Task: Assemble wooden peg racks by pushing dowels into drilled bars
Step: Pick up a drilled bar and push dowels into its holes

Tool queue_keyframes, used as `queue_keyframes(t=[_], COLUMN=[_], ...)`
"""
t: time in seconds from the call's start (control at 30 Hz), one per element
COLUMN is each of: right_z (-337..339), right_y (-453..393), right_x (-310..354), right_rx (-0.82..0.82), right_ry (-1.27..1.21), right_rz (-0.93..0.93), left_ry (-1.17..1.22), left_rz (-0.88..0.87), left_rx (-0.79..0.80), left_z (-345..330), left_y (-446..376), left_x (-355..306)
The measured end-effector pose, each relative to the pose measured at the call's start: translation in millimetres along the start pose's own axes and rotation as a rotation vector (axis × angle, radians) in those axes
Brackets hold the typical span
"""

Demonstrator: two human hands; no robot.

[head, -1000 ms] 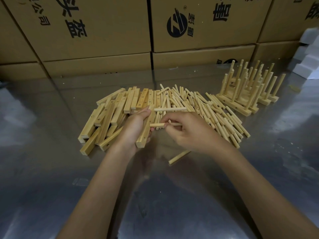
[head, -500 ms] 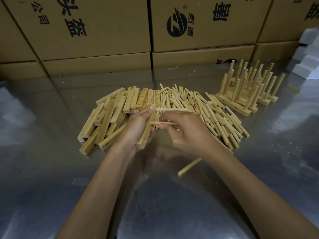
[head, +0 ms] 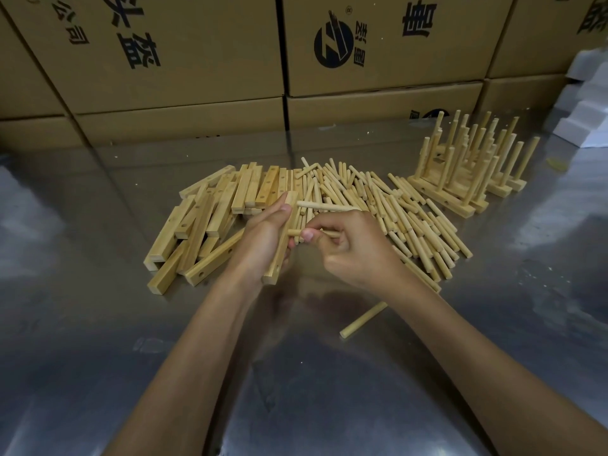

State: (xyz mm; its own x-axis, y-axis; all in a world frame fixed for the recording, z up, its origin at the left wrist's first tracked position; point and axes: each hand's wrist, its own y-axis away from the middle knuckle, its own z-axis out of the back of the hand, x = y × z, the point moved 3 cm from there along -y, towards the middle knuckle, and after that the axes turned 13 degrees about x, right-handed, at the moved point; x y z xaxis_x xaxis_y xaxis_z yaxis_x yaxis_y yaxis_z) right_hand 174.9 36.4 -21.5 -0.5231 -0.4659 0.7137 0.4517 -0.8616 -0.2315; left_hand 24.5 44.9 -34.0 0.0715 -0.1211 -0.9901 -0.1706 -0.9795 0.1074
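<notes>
My left hand (head: 263, 240) grips a drilled wooden bar (head: 282, 246) held lengthwise above the steel table. One dowel (head: 324, 206) sticks out sideways from the bar's far end. My right hand (head: 352, 250) pinches a second dowel (head: 293, 232) with its tip at the bar's side. Behind the hands lie a pile of drilled bars (head: 210, 218) on the left and a heap of loose dowels (head: 404, 209) on the right.
Finished peg racks (head: 467, 179) stand at the back right. A single dowel (head: 363, 319) lies on the steel table (head: 98, 324) under my right forearm. Cardboard boxes (head: 184, 54) wall the back. White foam blocks (head: 589, 103) sit at far right.
My right hand has pushed the second dowel leftward toward the bar. The loose dowel on the table shows further right and lower as the view shifted.
</notes>
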Motion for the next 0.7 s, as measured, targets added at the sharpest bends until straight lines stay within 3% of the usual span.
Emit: queue_keyframes(t=[0.3,0.6,0.7], right_z=[-3.8,2.3,10.3], right_y=[-1.1,0.7,2.7], right_x=[-4.2,4.3,7.3], right_rx=[0.004,0.039,-0.066], right_ry=[-0.217,-0.063,0.105], right_rz=[-0.082,-0.101,-0.07], left_ry=[-0.054,-0.089,-0.032], left_rz=[-0.023,0.029,0.047], left_rx=[-0.004,-0.036,-0.05], left_z=[1.0,10.2,13.4], left_y=[-0.9,-2.8,-1.8], left_x=[-1.1,-1.2,-1.6])
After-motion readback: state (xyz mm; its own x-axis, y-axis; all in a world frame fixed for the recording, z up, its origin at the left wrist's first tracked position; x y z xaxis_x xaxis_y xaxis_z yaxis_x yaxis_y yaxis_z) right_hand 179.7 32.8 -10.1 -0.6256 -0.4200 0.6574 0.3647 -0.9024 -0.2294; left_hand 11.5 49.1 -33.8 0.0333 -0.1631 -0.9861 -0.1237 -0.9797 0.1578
